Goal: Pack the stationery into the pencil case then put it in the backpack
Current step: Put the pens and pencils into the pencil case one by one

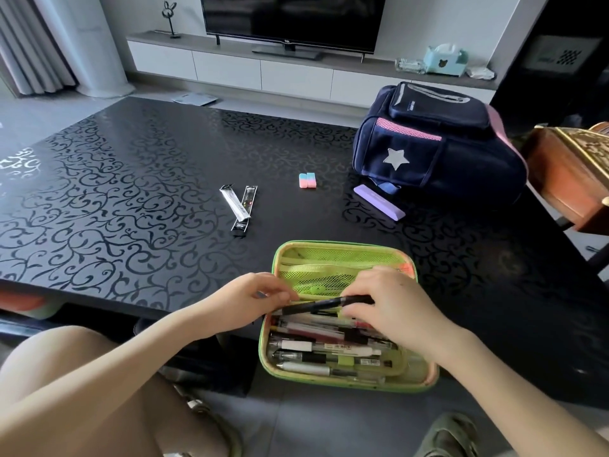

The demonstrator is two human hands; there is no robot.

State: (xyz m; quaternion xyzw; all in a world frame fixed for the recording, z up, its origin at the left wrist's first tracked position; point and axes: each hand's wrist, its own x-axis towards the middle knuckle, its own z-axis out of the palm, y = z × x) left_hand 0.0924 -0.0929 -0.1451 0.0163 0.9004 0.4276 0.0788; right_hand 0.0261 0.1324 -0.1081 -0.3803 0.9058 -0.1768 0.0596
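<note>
A green pencil case (342,255) lies open at the table's near edge, its lower half full of several pens. Across its middle lies a black pen (324,305). My right hand (392,308) grips the pen's right end. My left hand (250,298) pinches its left end at the case's left rim. Farther back on the table lie two slim refill packets (240,206), a pink-and-blue eraser (307,180) and a purple eraser (379,202). The navy backpack (438,150) with a silver star lies at the back right.
The table (131,192) is black with a vine pattern. A wooden chair (570,173) stands right of the backpack. A TV (293,21) on a low white cabinet fills the far wall. My knee (66,374) is below the table's near left edge.
</note>
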